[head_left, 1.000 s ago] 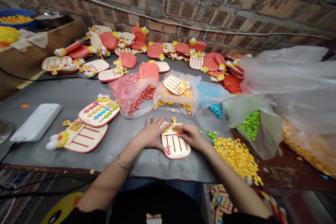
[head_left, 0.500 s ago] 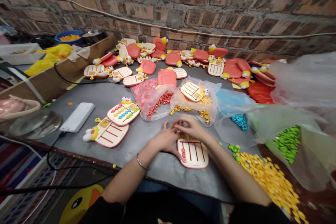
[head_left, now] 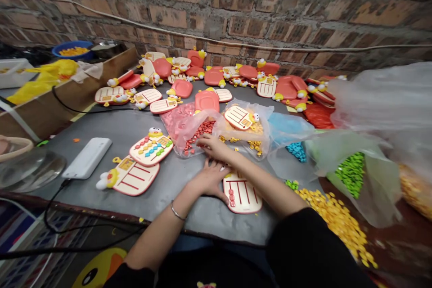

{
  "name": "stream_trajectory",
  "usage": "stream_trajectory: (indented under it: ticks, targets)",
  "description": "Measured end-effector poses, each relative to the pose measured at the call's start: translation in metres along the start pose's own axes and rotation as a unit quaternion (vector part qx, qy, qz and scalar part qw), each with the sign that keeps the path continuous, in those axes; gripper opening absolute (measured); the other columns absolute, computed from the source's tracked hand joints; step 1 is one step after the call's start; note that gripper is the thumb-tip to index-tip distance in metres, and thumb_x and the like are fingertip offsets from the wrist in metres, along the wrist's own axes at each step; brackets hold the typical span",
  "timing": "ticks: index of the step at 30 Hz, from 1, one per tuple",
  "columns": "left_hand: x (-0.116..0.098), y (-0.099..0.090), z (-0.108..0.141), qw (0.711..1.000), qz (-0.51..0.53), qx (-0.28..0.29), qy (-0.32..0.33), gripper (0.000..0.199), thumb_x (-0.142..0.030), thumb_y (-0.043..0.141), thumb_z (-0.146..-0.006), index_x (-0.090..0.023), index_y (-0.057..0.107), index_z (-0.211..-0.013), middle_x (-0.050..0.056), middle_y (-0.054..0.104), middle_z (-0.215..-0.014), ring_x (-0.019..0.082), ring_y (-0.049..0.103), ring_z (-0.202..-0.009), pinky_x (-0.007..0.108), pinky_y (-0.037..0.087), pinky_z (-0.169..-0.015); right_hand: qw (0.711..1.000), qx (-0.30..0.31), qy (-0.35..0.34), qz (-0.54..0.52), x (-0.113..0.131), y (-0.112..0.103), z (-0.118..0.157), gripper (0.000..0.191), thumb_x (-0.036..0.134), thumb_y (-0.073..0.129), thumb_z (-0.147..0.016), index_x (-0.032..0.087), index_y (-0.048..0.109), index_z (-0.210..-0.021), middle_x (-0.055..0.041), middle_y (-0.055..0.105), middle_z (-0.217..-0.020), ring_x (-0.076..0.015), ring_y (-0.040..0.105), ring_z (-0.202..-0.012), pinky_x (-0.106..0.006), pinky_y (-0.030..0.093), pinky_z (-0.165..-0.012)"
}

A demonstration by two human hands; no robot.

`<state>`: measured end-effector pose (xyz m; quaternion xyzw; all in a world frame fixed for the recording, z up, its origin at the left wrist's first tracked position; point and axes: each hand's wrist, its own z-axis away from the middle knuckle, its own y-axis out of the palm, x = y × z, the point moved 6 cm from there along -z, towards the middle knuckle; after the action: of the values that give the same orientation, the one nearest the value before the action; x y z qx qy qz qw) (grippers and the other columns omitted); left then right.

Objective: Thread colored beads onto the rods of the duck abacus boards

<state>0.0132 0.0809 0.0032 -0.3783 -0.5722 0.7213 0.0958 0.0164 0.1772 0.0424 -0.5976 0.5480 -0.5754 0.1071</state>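
Observation:
A cream-faced, red-edged slotted board [head_left: 243,194] with a yellow duck-like top lies before me. Red beads [head_left: 231,198] sit in its leftmost slot. My left hand [head_left: 212,181] steadies this board, its thumb at the left edge and its fingers spread by the upper end. Crossing above it, my right hand [head_left: 216,147] reaches with extended fingers to the mouth of a clear bag of red beads [head_left: 204,129]. I see no bead between those fingers. To the left, a board filled with coloured beads [head_left: 150,149] overlaps another slotted board [head_left: 135,179].
Yellow beads [head_left: 332,216], a bag of green beads [head_left: 351,173] and blue beads [head_left: 297,151] lie rightward. Another board [head_left: 239,117] rests on the yellow-bead bag. Several duck boards [head_left: 214,75] line the brick wall. A white power bank [head_left: 87,158] with a cable lies left.
My right hand has left the top of the board and moved left and forward to the red beads. My left hand stays at the board. The view has shifted slightly right.

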Motion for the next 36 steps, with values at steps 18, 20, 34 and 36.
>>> stream_trajectory:
  ticks: [18,20,34,36]
  targets:
    - [-0.005,-0.001,-0.002,1.0,-0.011,0.017,-0.016,0.105,-0.073,0.069,-0.064,-0.031,0.026,-0.151,0.016,0.025,-0.154,0.038,0.022,-0.14,0.063,0.011,-0.109,0.965,-0.097,0.17,0.176,-0.004,-0.049,0.193,0.023,0.021,0.048,-0.095,0.018,0.062,-0.078,-0.0068,0.057,-0.081,-0.0198,0.054,-0.077,-0.031,0.046,-0.068]
    - [-0.005,-0.001,-0.002,1.0,-0.012,0.016,-0.02,0.104,-0.073,0.069,-0.064,-0.031,0.028,-0.15,0.016,0.026,-0.154,0.039,0.023,-0.139,0.063,0.01,-0.109,0.964,-0.127,0.177,0.151,-0.008,-0.047,0.196,0.023,0.021,0.049,-0.095,0.019,0.062,-0.077,-0.0056,0.055,-0.078,-0.0192,0.053,-0.075,-0.03,0.046,-0.067]
    - [-0.006,-0.003,-0.001,0.999,-0.012,0.015,-0.025,0.105,-0.077,0.065,-0.064,-0.03,0.028,-0.15,0.015,0.027,-0.154,0.04,0.024,-0.138,0.064,0.012,-0.108,0.963,-0.192,0.182,0.044,-0.011,-0.056,0.206,0.016,0.028,0.059,-0.092,0.02,0.064,-0.079,-0.0076,0.07,-0.09,-0.0226,0.063,-0.086,-0.039,0.046,-0.079]
    - [-0.006,-0.002,-0.002,1.0,-0.011,0.014,-0.024,0.105,-0.077,0.065,-0.064,-0.03,0.029,-0.15,0.015,0.027,-0.154,0.04,0.024,-0.138,0.064,0.013,-0.108,0.961,-0.195,0.188,0.057,-0.012,-0.056,0.206,0.018,0.029,0.059,-0.092,0.02,0.064,-0.078,-0.0073,0.071,-0.089,-0.0222,0.064,-0.084,-0.039,0.045,-0.079]
